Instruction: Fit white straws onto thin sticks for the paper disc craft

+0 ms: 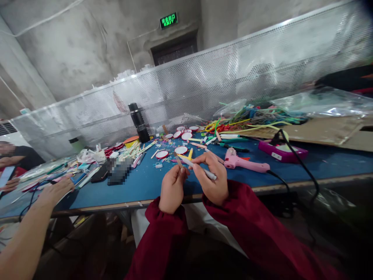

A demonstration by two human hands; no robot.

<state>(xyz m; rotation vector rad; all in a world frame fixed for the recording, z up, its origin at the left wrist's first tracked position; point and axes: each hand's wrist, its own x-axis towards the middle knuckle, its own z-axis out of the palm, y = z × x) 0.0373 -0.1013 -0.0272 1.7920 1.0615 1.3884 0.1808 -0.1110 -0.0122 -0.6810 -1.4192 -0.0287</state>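
My left hand is closed, pinching a thin, flat brown stick that points up between thumb and finger. My right hand grips a light grey pen, its tip close to the stick; I cannot tell whether the two touch. Just beyond both hands lie a yellow piece, a round white disc with a red rim and another such disc. To the right of my right hand a pink glue gun rests on the blue table.
A black bottle stands by the perforated metal screen. A purple power strip with a black cable is on the right, near bundled colourful cords. Phones and sticks lie left, where another person's arm reaches over the table.
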